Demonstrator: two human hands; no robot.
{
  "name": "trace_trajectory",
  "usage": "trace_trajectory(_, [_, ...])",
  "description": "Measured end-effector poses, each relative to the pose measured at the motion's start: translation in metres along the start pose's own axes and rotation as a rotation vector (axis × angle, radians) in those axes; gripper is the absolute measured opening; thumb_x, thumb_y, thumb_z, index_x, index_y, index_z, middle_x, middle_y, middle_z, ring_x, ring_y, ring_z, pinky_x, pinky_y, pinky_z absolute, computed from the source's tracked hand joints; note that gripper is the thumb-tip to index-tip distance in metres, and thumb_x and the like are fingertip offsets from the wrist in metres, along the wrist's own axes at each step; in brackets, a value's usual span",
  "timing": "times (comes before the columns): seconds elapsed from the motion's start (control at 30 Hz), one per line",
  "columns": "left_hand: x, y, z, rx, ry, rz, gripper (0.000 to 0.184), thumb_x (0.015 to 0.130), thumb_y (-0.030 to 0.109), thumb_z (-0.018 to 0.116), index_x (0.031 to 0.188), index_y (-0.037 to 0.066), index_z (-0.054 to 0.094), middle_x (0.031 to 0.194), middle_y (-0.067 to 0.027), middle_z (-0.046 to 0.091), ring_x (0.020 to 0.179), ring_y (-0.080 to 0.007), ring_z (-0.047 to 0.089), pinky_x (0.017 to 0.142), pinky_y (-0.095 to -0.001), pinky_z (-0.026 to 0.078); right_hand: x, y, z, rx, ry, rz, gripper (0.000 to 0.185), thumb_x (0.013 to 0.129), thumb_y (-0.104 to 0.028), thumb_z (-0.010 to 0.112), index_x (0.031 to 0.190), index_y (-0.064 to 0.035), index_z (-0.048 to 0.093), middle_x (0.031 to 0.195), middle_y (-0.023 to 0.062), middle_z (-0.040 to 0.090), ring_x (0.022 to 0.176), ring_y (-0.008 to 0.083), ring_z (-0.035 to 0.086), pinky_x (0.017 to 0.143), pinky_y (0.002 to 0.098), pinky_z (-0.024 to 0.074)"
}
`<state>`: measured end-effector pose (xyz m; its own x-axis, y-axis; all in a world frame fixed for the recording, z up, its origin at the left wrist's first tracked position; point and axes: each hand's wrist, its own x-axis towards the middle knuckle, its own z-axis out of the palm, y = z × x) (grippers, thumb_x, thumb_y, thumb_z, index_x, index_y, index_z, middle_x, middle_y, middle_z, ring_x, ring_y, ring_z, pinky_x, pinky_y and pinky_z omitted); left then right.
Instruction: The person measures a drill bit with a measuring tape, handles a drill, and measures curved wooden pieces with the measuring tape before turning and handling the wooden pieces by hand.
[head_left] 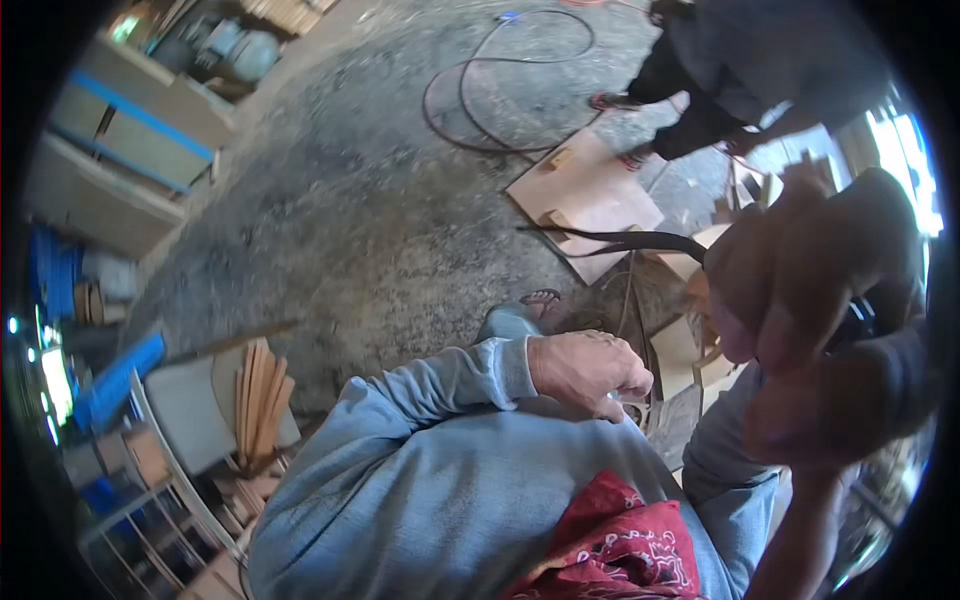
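Observation:
My right hand [820,320] is raised close to the camera at the right, large and blurred. Its fingers are curled around a dark, thin, curved strip [640,240] that sticks out to the left; the strip's other end is hidden in the hand. Lower down, in front of my blue-grey shirt, my left hand [592,370] is closed with its fingers bent inward. A tiny pale spot shows by its fingertips, too small to name. A red patterned bandana [630,545] hangs at my chest.
Another person [760,70] stands at the top right beside a wooden panel [585,195] on the concrete floor. A looped hose [465,90] lies beyond. Wood pieces [262,405] lean at the lower left; cabinets [150,140] stand at the upper left.

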<state>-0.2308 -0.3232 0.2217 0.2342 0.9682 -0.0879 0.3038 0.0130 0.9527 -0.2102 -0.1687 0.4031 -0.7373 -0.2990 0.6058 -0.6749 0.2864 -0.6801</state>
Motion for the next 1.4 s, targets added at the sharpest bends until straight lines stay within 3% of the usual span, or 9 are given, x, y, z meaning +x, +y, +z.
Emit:
trace_trajectory(0.4, [-0.049, 0.018, 0.005, -0.536, 0.261, 0.577, 0.038, 0.087, 0.031, 0.076, 0.108, 0.001, 0.068, 0.096, -0.0111, 0.072, 0.086, -0.0233, 0.070, 0.076, -0.0344, 0.055, 0.069, 0.025, 0.035, 0.032, -0.163, -0.022, 0.026, 0.075, -0.027, 0.081, 0.087, -0.0068, 0.070, 0.084, 0.0090, 0.059, 0.065, 0.0225, 0.061, 0.053, 0.0330, 0.0496])
trace_trajectory(0.7, [-0.031, 0.021, -0.028, -0.796, -0.196, 0.750, 0.067, 0.081, 0.026, 0.085, 0.133, -0.004, 0.057, 0.115, -0.0122, 0.070, 0.099, -0.0192, 0.069, 0.084, -0.0350, 0.054, 0.025, 0.040, 0.027, -0.279, -0.100, 0.110, 0.022, 0.076, -0.022, 0.081, 0.088, -0.0062, 0.071, 0.081, 0.0099, 0.063, 0.067, 0.0262, 0.064, 0.057, 0.0369, 0.0507])
trace_trajectory(0.77, [-0.024, 0.027, -0.041, -0.871, -0.314, 0.736, 0.070, 0.075, 0.013, 0.091, 0.131, -0.012, 0.057, 0.118, -0.0247, 0.067, 0.101, -0.0325, 0.068, 0.088, -0.0421, 0.054, -0.042, 0.068, 0.035, -0.436, -0.012, 0.328, 0.017, 0.079, -0.020, 0.075, 0.087, -0.0061, 0.070, 0.082, 0.0121, 0.064, 0.068, 0.0307, 0.063, 0.061, 0.0391, 0.0513])
trace_trajectory(0.83, [-0.012, 0.029, -0.043, -0.941, -0.384, 0.724, 0.075, 0.073, 0.015, 0.093, 0.132, -0.011, 0.056, 0.115, -0.0253, 0.067, 0.101, -0.0339, 0.068, 0.086, -0.0435, 0.054, -0.130, 0.090, 0.048, -0.574, 0.017, 0.630, 0.013, 0.082, -0.018, 0.068, 0.087, -0.0059, 0.069, 0.082, 0.0142, 0.065, 0.070, 0.0351, 0.062, 0.064, 0.0413, 0.0519])
trace_trajectory(1.0, [0.029, 0.050, -0.053, -0.861, -0.483, 0.646, 0.020, 0.079, 0.001, 0.084, 0.097, -0.005, 0.076, 0.084, -0.0145, 0.071, 0.077, -0.0239, 0.067, 0.068, -0.0350, 0.053, -0.367, 0.073, 0.115, -0.386, 0.017, 1.276, 0.025, 0.083, -0.012, 0.061, 0.106, -0.0086, 0.071, 0.094, 0.0148, 0.071, 0.088, 0.0377, 0.067, 0.078, 0.0454, 0.0538])
trace_trajectory(1.13, [0.066, 0.050, -0.047, -0.777, -0.527, 0.570, 0.025, 0.079, 0.005, 0.085, 0.101, -0.003, 0.076, 0.084, -0.0116, 0.070, 0.074, -0.0191, 0.065, 0.065, -0.0317, 0.051, -0.481, -0.013, 0.198, -0.360, 0.398, 1.559, 0.042, 0.081, -0.025, 0.075, 0.118, -0.0070, 0.068, 0.099, 0.0186, 0.071, 0.082, 0.0325, 0.069, 0.077, 0.0411, 0.0558])
trace_trajectory(1.23, [0.095, 0.063, -0.052, -0.620, -0.696, 0.414, 0.039, 0.078, 0.016, 0.088, 0.109, -0.002, 0.074, 0.085, -0.0098, 0.068, 0.075, -0.0185, 0.065, 0.066, -0.0306, 0.051, -0.485, -0.053, 0.230, 0.042, 0.678, 2.062, 0.043, 0.082, -0.026, 0.075, 0.117, -0.0024, 0.067, 0.102, 0.0160, 0.070, 0.083, 0.0276, 0.070, 0.075, 0.0382, 0.0565])
trace_trajectory(1.27, [0.104, 0.066, -0.050, -0.613, -0.759, 0.434, 0.055, 0.076, 0.026, 0.090, 0.118, -0.003, 0.070, 0.086, -0.0099, 0.067, 0.075, -0.0181, 0.065, 0.066, -0.0303, 0.050, -0.492, -0.058, 0.237, 0.071, 0.746, 2.033, 0.042, 0.083, -0.026, 0.076, 0.117, -0.0024, 0.067, 0.099, 0.0139, 0.070, 0.080, 0.0237, 0.068, 0.070, 0.0364, 0.0556])
trace_trajectory(1.4, [0.129, 0.089, -0.026, -0.828, -0.889, 0.548, 0.049, 0.084, 0.025, 0.084, 0.120, -0.006, 0.070, 0.089, -0.0145, 0.068, 0.074, -0.0210, 0.065, 0.064, -0.0321, 0.050, -0.508, -0.063, 0.247, 0.108, 1.044, 1.897, 0.036, 0.088, -0.022, 0.074, 0.117, -0.0024, 0.067, 0.089, 0.0069, 0.067, 0.070, 0.0145, 0.063, 0.059, 0.0312, 0.0523])
